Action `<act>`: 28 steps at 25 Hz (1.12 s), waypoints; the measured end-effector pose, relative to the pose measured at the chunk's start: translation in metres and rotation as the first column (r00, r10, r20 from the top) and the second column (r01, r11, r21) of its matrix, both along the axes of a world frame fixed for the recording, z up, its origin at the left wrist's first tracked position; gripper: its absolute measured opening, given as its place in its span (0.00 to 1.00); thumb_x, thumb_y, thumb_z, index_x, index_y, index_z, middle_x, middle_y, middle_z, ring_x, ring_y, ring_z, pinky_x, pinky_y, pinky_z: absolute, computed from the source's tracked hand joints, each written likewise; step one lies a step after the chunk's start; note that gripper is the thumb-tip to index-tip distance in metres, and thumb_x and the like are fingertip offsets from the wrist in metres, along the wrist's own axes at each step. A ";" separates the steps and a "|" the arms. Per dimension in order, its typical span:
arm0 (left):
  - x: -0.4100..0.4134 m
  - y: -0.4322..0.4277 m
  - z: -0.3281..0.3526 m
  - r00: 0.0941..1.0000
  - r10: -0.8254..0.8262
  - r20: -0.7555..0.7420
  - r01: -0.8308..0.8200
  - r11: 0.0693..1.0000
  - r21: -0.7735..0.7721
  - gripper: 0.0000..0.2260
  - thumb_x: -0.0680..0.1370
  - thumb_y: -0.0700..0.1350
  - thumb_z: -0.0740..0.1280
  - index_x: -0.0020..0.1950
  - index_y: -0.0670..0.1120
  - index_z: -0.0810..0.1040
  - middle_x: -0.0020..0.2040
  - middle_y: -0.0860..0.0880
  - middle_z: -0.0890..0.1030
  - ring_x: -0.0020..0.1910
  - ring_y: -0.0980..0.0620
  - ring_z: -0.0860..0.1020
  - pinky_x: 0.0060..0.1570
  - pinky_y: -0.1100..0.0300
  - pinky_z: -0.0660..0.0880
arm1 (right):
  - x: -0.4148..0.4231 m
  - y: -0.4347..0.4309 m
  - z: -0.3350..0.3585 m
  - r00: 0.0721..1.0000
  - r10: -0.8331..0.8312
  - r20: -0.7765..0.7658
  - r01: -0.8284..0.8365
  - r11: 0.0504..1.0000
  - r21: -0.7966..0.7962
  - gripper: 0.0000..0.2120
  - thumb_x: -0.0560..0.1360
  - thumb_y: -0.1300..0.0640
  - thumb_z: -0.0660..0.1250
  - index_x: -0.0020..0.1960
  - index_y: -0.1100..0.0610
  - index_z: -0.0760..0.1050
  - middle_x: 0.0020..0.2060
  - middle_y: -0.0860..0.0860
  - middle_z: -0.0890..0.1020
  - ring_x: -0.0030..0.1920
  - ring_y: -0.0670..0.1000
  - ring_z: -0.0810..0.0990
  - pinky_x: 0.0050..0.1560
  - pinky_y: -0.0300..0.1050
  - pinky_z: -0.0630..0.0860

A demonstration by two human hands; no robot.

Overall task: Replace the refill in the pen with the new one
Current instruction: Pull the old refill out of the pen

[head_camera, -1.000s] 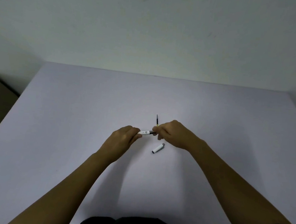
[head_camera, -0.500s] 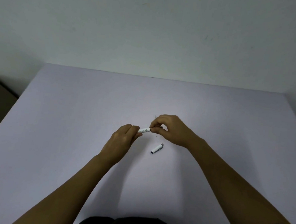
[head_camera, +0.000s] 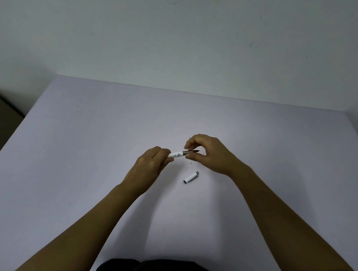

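left hand (head_camera: 148, 167): fingers pinching the white pen (head_camera: 175, 154) at its left end, mid-frame above the counter (head_camera: 88, 150) | right hand (head_camera: 209, 153): fingers curled, thumb and forefinger pinched at the pen's dark tip end, thin dark refill (head_camera: 193, 151) poking out there | cap (head_camera: 191, 177): lying on the counter, just below the right hand, apart from both hands

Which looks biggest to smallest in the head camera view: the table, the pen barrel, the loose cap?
1. Table, by far the largest.
2. Pen barrel and cap: the barrel's visible part looks about the cap's size; the left hand hides the rest.
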State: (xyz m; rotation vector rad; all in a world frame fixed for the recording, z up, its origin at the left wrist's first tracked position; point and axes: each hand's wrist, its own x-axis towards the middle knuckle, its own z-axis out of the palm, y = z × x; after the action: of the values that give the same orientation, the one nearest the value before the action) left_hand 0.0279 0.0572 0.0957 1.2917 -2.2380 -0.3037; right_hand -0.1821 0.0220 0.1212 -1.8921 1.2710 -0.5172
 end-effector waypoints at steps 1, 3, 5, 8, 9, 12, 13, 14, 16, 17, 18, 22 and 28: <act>0.000 0.001 -0.001 1.000 0.002 -0.007 -0.002 1.000 0.001 0.16 0.77 0.47 0.57 0.46 0.36 0.78 0.35 0.41 0.77 0.30 0.45 0.73 0.30 0.60 0.65 | 0.000 0.001 0.000 0.999 -0.036 -0.006 0.036 0.999 0.035 0.08 0.74 0.50 0.67 0.51 0.51 0.77 0.44 0.43 0.81 0.48 0.43 0.79 0.49 0.36 0.74; -0.001 0.002 -0.001 1.000 0.007 -0.022 -0.007 1.000 0.012 0.16 0.77 0.47 0.58 0.47 0.36 0.78 0.35 0.41 0.77 0.30 0.45 0.73 0.31 0.60 0.66 | -0.001 0.002 -0.003 0.997 -0.072 -0.029 0.075 0.992 0.104 0.10 0.77 0.48 0.60 0.49 0.50 0.78 0.40 0.41 0.81 0.40 0.40 0.80 0.40 0.35 0.74; -0.001 0.001 0.000 0.999 0.016 -0.037 -0.015 0.999 0.028 0.13 0.76 0.45 0.61 0.47 0.36 0.79 0.34 0.41 0.77 0.30 0.45 0.73 0.31 0.60 0.66 | -0.002 0.003 -0.005 0.998 -0.056 -0.038 0.059 0.995 0.075 0.09 0.78 0.51 0.61 0.44 0.51 0.78 0.37 0.43 0.81 0.35 0.38 0.77 0.35 0.31 0.71; -0.001 0.000 0.001 0.998 0.037 -0.057 -0.036 0.999 0.024 0.06 0.74 0.38 0.68 0.48 0.36 0.79 0.34 0.41 0.77 0.30 0.45 0.73 0.32 0.61 0.66 | -0.003 0.005 -0.004 0.996 -0.074 0.044 0.074 0.997 0.013 0.02 0.74 0.53 0.68 0.45 0.50 0.77 0.41 0.42 0.80 0.43 0.36 0.77 0.44 0.26 0.72; 0.000 -0.001 0.001 0.997 0.044 -0.069 -0.043 0.999 0.023 0.06 0.73 0.37 0.69 0.49 0.36 0.79 0.34 0.41 0.77 0.30 0.45 0.73 0.32 0.62 0.65 | -0.002 0.006 -0.003 0.994 -0.093 0.052 0.092 0.996 0.021 0.03 0.73 0.51 0.68 0.46 0.49 0.76 0.41 0.40 0.80 0.44 0.35 0.77 0.44 0.25 0.71; 0.000 -0.002 0.003 0.997 0.034 -0.068 -0.034 0.999 -0.001 0.07 0.73 0.38 0.69 0.49 0.37 0.79 0.34 0.42 0.77 0.30 0.45 0.73 0.33 0.62 0.65 | -0.002 0.005 -0.003 0.992 -0.115 0.047 0.111 0.991 0.073 0.10 0.77 0.49 0.62 0.46 0.52 0.80 0.35 0.39 0.81 0.36 0.35 0.77 0.34 0.26 0.70; 0.000 -0.002 0.003 0.998 0.027 -0.061 -0.027 1.000 -0.003 0.07 0.74 0.39 0.69 0.49 0.36 0.79 0.34 0.42 0.77 0.30 0.45 0.73 0.32 0.62 0.65 | -0.002 0.006 -0.003 0.992 -0.114 0.058 0.110 0.992 0.067 0.08 0.77 0.51 0.63 0.45 0.53 0.80 0.36 0.41 0.82 0.36 0.36 0.77 0.34 0.27 0.70; 0.000 -0.002 0.004 0.998 0.025 -0.058 -0.025 1.000 -0.003 0.07 0.74 0.39 0.69 0.49 0.36 0.79 0.34 0.42 0.77 0.30 0.45 0.73 0.32 0.62 0.65 | -0.002 0.006 -0.004 0.991 -0.108 0.076 0.104 0.993 0.053 0.05 0.76 0.54 0.65 0.46 0.52 0.80 0.39 0.43 0.82 0.39 0.36 0.78 0.37 0.29 0.73; 0.000 -0.002 0.004 0.996 0.041 -0.079 -0.041 0.999 -0.003 0.07 0.74 0.39 0.69 0.49 0.37 0.79 0.34 0.41 0.77 0.30 0.45 0.73 0.32 0.63 0.65 | -0.002 0.006 -0.003 0.989 -0.105 0.106 0.101 0.994 0.038 0.04 0.73 0.54 0.70 0.47 0.49 0.78 0.44 0.44 0.82 0.47 0.37 0.79 0.47 0.33 0.77; -0.001 -0.002 0.005 0.995 0.047 -0.092 -0.047 0.999 -0.004 0.07 0.74 0.39 0.68 0.49 0.37 0.79 0.34 0.41 0.77 0.30 0.45 0.73 0.33 0.63 0.65 | -0.002 0.007 -0.001 0.988 -0.119 0.103 0.115 0.993 0.041 0.06 0.72 0.52 0.70 0.48 0.47 0.77 0.45 0.44 0.82 0.48 0.37 0.79 0.48 0.32 0.76; -0.001 -0.001 0.005 0.994 0.044 -0.098 -0.045 0.999 -0.007 0.08 0.75 0.41 0.67 0.49 0.37 0.79 0.34 0.42 0.77 0.30 0.46 0.73 0.33 0.63 0.65 | -0.002 0.006 0.001 0.987 -0.134 0.091 0.130 0.990 0.052 0.04 0.71 0.49 0.70 0.46 0.44 0.77 0.43 0.43 0.82 0.45 0.36 0.79 0.44 0.29 0.75; -0.002 0.000 0.008 0.992 0.029 -0.119 -0.030 1.000 -0.006 0.14 0.76 0.47 0.61 0.49 0.37 0.79 0.34 0.42 0.77 0.30 0.48 0.72 0.33 0.65 0.64 | -0.001 0.005 0.003 0.984 -0.125 0.125 0.124 0.992 0.016 0.02 0.72 0.54 0.71 0.43 0.48 0.78 0.40 0.44 0.82 0.42 0.37 0.79 0.42 0.27 0.73; 0.000 -0.002 0.008 0.990 0.014 -0.138 -0.013 1.000 0.012 0.13 0.77 0.47 0.61 0.49 0.38 0.79 0.34 0.43 0.76 0.31 0.49 0.70 0.34 0.68 0.60 | -0.001 0.006 0.006 0.983 -0.128 0.128 0.127 0.992 0.015 0.05 0.71 0.52 0.71 0.40 0.42 0.77 0.39 0.43 0.82 0.41 0.37 0.79 0.43 0.29 0.74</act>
State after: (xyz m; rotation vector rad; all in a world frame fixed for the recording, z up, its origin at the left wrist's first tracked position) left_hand 0.0277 0.0554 0.1039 1.2521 -2.1135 -0.3891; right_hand -0.1830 0.0275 0.1276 -1.7493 1.3123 -0.6902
